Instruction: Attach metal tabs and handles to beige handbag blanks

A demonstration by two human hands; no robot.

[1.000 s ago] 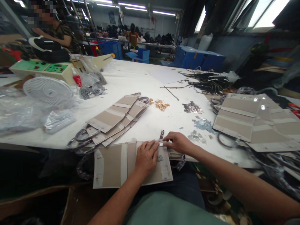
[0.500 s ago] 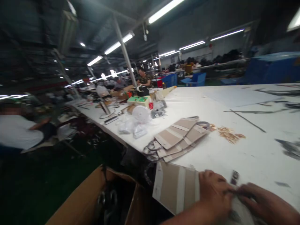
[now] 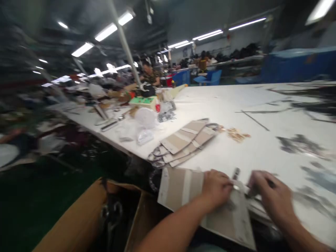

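A beige bag panel (image 3: pixel 193 185) with pale strips lies at the near table edge, partly overhanging it. My left hand (image 3: pixel 216 187) is closed on the panel's upper middle, with the thumb and fingers pinching near a small shiny spot. Just beyond the fingertips a small dark piece (image 3: pixel 236 173) stands up from the panel. My right hand (image 3: pixel 271 192) is just right of the panel's upper edge, its fingers curled together. Something dark shows at those fingertips, but blur hides what it is. Similar panels with dark cord handles (image 3: pixel 183 138) are stacked farther in on the table.
Small gold-coloured pieces (image 3: pixel 237 134) lie beyond the stack on the white table (image 3: pixel 210 101). Grey flat pieces (image 3: pixel 301 145) are at right. Plastic bags (image 3: pixel 145 136) lie left of the stack. An open cardboard box (image 3: pixel 76 213) holding scissors (image 3: pixel 111 213) stands below. A person (image 3: pixel 151 75) sits farther back.
My right hand has moved away from my left, to the right and up, uncovering the panel's right part. The camera view has shifted, so the table scene sits higher and farther left.
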